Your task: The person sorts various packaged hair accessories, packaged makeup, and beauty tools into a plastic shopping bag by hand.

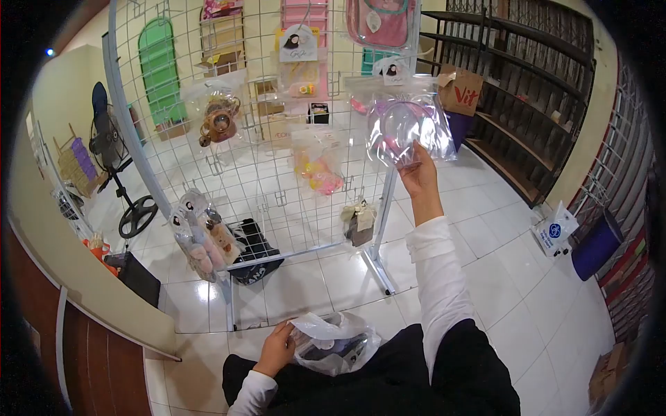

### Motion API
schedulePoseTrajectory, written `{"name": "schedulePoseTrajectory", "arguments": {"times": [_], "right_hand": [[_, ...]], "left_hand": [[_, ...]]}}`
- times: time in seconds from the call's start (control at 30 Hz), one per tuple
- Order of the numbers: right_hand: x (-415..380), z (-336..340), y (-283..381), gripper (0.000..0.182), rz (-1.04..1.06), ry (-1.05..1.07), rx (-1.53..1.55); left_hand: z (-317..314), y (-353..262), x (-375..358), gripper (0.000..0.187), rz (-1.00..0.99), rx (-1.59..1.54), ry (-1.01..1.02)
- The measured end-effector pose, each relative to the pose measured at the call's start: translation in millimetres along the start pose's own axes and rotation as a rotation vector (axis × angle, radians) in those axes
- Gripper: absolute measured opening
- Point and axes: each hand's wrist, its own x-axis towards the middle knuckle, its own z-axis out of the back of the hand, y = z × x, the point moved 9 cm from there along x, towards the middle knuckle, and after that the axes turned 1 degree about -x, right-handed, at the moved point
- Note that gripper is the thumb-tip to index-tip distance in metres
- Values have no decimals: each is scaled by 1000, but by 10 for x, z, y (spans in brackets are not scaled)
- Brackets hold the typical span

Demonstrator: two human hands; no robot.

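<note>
My right hand (420, 179) is raised to the upper right of the wire grid rack (260, 184). Its fingers pinch the lower part of a clear plastic pouch (388, 132) with a rounded pink-purple item inside, likely a headband. Just above the pouch is a white card with a dark-haired figure (393, 69). Down at my lap, my left hand (276, 352) grips the edge of a white plastic bag (319, 327). Through the bag's mouth, dark and clear packaged items show.
Pouches with a brown item (220, 123) and yellow-pink items (318, 166) hang on the rack. Packaged plush items (201, 243) hang lower left. A black bag (257, 260) sits behind the rack's foot. A fan (111, 139) stands left, dark shelves (513, 90) right.
</note>
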Motion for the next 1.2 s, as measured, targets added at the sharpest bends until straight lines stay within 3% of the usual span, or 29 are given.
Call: {"name": "schedulePoseTrajectory", "arguments": {"times": [0.13,0.37,0.67,0.77,1.17,1.2], "right_hand": [[54,-50,77,20,4,144,186],[278,498,-25,16,-29,-37,40],[-179,-138,398,20,23,279,158],[-254,14,578,22,97,198,150],[-1034,-543,1120,23,187,216,-49],[-1098,-552,1168,20,257,146,-79]], "left_hand": [[-4,14,-5,38,-27,-33,5],[4,-59,-10,39,-22,-16,18],[-26,-46,-36,41,-97,49,13],[-64,74,-44,41,-88,68,-1],[-53,33,-16,38,-94,52,-29],[-53,36,-16,38,-81,35,-16]]}}
